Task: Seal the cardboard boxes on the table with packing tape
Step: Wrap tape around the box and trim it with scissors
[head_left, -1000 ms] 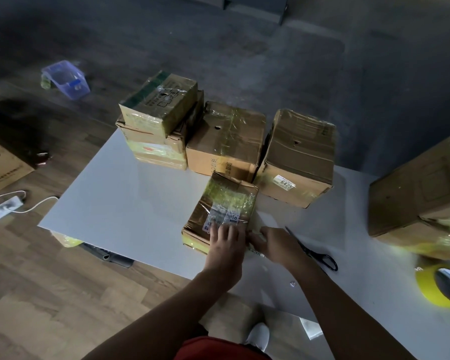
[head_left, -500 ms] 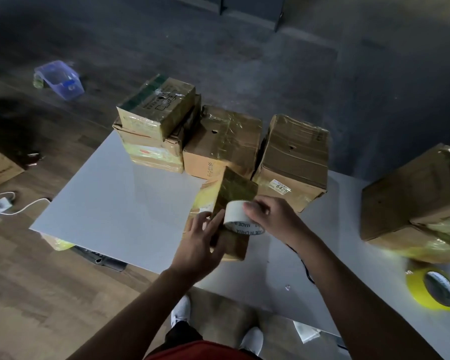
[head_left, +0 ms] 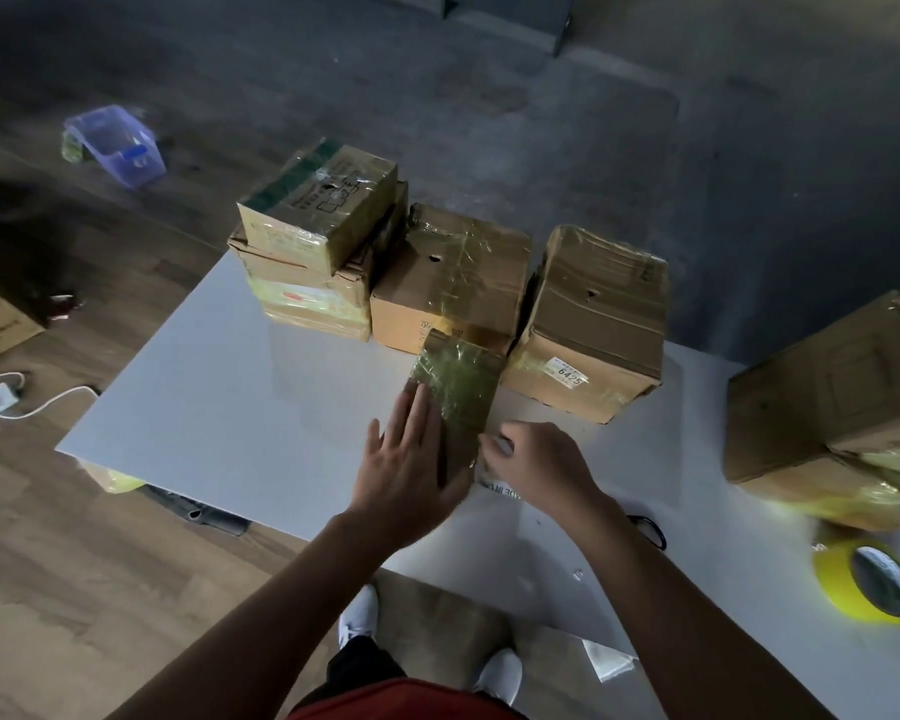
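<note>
Near the front edge of the table (head_left: 261, 407), the left hand (head_left: 411, 475) is pressing flat-fingered on the small box (head_left: 461, 387), newly laid flat, while the right hand (head_left: 541, 465) is gripping the tape roll (head_left: 500, 488) just beside it, probably readying another strip.

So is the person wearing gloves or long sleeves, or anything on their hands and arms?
No gloves on the left hand or right hand, and no rings, watch or bracelet show. The left forearm and right forearm are bare, no sleeve in view. Lower down are a red garment and white shoes.
</note>
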The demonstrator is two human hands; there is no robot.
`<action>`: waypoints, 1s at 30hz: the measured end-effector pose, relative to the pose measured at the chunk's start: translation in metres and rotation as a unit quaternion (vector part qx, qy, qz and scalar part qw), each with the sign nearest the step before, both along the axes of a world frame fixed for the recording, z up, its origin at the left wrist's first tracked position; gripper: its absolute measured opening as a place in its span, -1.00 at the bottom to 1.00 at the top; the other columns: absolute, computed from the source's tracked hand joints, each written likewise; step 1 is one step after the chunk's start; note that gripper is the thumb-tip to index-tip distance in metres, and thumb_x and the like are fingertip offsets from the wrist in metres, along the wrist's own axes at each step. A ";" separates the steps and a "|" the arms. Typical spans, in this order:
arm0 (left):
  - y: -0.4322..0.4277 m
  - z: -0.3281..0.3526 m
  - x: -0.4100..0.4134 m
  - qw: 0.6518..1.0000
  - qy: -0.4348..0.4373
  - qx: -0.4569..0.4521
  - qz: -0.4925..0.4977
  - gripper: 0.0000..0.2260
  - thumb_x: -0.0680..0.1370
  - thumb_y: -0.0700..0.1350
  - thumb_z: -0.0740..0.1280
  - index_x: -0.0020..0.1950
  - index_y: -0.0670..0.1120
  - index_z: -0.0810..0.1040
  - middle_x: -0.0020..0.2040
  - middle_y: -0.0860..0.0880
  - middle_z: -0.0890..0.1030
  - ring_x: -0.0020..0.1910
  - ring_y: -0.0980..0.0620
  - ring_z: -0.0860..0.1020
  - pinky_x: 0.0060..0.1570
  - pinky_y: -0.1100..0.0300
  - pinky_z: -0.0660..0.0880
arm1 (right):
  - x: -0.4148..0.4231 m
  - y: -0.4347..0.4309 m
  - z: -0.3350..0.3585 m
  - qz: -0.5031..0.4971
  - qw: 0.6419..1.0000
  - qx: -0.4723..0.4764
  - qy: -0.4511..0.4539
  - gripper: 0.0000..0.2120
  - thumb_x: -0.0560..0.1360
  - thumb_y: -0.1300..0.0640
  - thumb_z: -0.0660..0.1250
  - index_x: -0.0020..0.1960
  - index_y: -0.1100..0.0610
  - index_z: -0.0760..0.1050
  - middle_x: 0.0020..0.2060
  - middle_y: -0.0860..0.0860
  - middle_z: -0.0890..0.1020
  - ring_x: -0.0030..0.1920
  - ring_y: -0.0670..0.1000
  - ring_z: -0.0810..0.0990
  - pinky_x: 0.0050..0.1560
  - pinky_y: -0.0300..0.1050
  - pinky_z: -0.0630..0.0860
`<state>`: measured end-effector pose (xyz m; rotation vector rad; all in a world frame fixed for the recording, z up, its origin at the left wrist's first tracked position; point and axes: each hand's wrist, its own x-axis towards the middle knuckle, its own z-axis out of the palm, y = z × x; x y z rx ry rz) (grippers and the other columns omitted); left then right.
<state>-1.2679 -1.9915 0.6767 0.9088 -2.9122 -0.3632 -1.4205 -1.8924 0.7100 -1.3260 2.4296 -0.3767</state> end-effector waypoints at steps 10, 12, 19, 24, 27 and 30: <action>0.002 -0.007 0.002 0.999 -0.043 0.004 -0.015 -0.08 0.44 0.44 0.08 0.54 -0.23 0.15 0.56 -0.21 0.11 0.56 -0.18 0.04 0.36 -0.20 0.24 | -0.023 0.025 -0.010 -0.013 0.991 -0.074 -0.108 -0.55 0.54 -0.16 0.23 -0.34 0.18 0.37 -0.47 0.09 0.50 -0.40 0.11 0.51 -0.42 -0.07 0.38; 0.003 -0.008 0.003 0.999 -0.037 -0.003 -0.016 -0.08 0.44 0.42 0.13 0.54 -0.24 0.17 0.55 -0.22 0.13 0.55 -0.19 0.07 0.35 -0.20 0.27 | -0.019 0.027 -0.020 0.002 0.998 -0.058 -0.021 -0.55 0.56 -0.12 0.20 -0.38 0.13 0.29 -0.52 0.06 0.41 -0.42 0.15 0.45 -0.40 -0.08 0.28; 0.000 -0.008 0.004 0.997 -0.079 -0.008 -0.020 0.05 0.35 0.51 0.12 0.57 -0.21 0.04 0.58 -0.20 -0.01 0.56 -0.19 -0.07 0.37 -0.17 0.22 | 0.013 0.006 -0.047 0.090 0.982 0.065 0.156 -0.71 0.55 0.05 0.23 -0.25 0.17 0.56 -0.39 0.05 0.60 -0.39 0.09 0.60 -0.38 -0.16 0.31; 0.004 -0.002 0.003 1.000 -0.029 0.007 -0.009 -0.02 0.33 0.37 0.34 0.53 -0.24 0.20 0.55 -0.22 0.16 0.55 -0.22 0.08 0.20 -0.08 0.41 | 0.012 0.011 -0.046 0.045 0.997 0.025 0.053 -0.74 0.16 0.17 0.60 -0.40 0.15 0.50 -0.58 0.00 0.42 -0.62 0.02 0.44 -0.60 -0.26 0.27; 0.009 0.003 0.010 0.998 0.036 0.044 0.013 -0.07 0.32 0.34 0.39 0.48 -0.23 0.29 0.52 -0.20 0.26 0.52 -0.21 0.16 0.17 -0.11 0.43 | -0.001 0.024 -0.046 -0.047 0.993 -0.081 -0.075 -0.66 0.54 0.07 0.30 -0.39 0.04 0.34 -0.56 -0.06 0.37 -0.54 -0.11 0.42 -0.49 -0.17 0.24; 0.018 0.010 0.015 0.992 0.091 0.083 0.038 -0.14 0.36 0.35 0.32 0.47 -0.19 0.32 0.50 -0.13 0.30 0.51 -0.14 0.19 0.19 -0.13 0.42 | -0.016 0.029 -0.026 -0.073 0.973 -0.137 -0.173 -0.61 0.52 -0.21 0.14 -0.38 -0.02 0.35 -0.53 -0.12 0.45 -0.53 -0.15 0.39 -0.47 -0.22 0.32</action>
